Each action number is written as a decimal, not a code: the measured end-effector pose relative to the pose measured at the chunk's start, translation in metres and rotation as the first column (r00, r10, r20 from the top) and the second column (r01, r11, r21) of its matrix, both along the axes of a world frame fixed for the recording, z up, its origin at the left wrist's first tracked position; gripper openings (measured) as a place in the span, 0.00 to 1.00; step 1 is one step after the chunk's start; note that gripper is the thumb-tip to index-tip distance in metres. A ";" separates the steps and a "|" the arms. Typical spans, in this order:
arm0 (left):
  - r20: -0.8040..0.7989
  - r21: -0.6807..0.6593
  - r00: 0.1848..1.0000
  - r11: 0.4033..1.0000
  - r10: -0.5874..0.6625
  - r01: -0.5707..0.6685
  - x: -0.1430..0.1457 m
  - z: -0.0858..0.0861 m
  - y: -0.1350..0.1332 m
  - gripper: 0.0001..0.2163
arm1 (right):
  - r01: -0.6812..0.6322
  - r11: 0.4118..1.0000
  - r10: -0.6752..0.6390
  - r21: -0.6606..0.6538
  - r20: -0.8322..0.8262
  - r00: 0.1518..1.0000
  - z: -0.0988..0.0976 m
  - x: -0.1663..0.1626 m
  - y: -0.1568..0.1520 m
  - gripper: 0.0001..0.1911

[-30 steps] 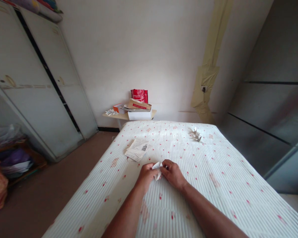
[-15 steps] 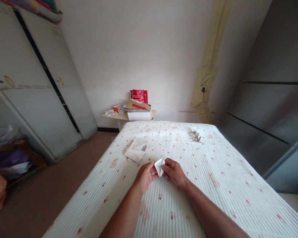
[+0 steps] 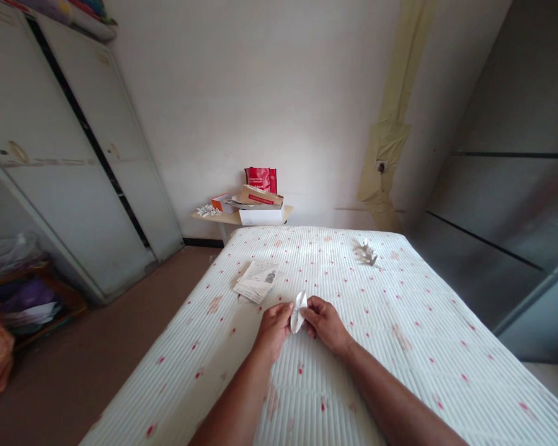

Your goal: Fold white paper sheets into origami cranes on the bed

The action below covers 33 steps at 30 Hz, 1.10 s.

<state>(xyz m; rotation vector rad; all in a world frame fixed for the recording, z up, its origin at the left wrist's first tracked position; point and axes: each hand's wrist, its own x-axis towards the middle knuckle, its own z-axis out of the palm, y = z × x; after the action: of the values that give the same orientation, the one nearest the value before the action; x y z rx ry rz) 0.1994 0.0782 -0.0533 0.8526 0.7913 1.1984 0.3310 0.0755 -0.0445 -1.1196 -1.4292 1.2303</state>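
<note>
A small folded piece of white paper [image 3: 299, 311] is held upright above the bed, its layers spread a little into a narrow, pointed oval. My left hand [image 3: 277, 323] pinches its left edge between thumb and fingers. On the other side my right hand [image 3: 324, 321] grips it, the thumb pressed against its face. Beyond my hands, to the left, lies a stack of printed paper sheets [image 3: 256, 282]. Several small folded paper figures [image 3: 366, 253] stand in a group farther off to the right.
The bed is covered by a white ribbed sheet [image 3: 381, 384] with red spots. Behind it, a low table [image 3: 227, 218] bears a white box [image 3: 261, 215], a red bag [image 3: 260, 179] and small white pieces [image 3: 208, 210]. Cabinets [image 3: 74, 155] line the left side.
The paper has turned and opened from a diamond shape into a narrow oval. My left hand has shifted slightly right and closed on its edge; my right hand keeps its hold.
</note>
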 end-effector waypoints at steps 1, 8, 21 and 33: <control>-0.016 0.005 1.000 1.000 0.020 -0.020 0.001 0.000 0.000 0.15 | 0.001 1.000 -0.001 0.006 0.010 1.000 0.000 -0.001 0.000 0.11; -0.157 0.015 0.980 0.992 0.124 -0.124 0.003 0.000 0.000 0.15 | 0.010 0.996 -0.021 0.090 0.123 0.992 -0.001 -0.001 -0.003 0.11; -0.274 0.082 0.953 0.990 0.133 -0.114 -0.001 0.000 0.000 0.13 | 0.104 0.967 -0.150 0.234 0.189 0.970 0.007 0.001 -0.003 0.08; -0.336 0.122 0.941 0.993 0.044 -0.003 0.001 0.000 -0.001 0.14 | 0.143 0.918 -0.229 0.371 0.199 0.953 0.003 0.001 0.003 0.06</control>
<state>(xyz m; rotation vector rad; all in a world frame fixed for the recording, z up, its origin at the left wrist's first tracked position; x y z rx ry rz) 0.2009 0.0772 -0.0533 1.1720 1.0171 1.1433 0.3322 0.0785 -0.0414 -1.1472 -1.6039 0.6834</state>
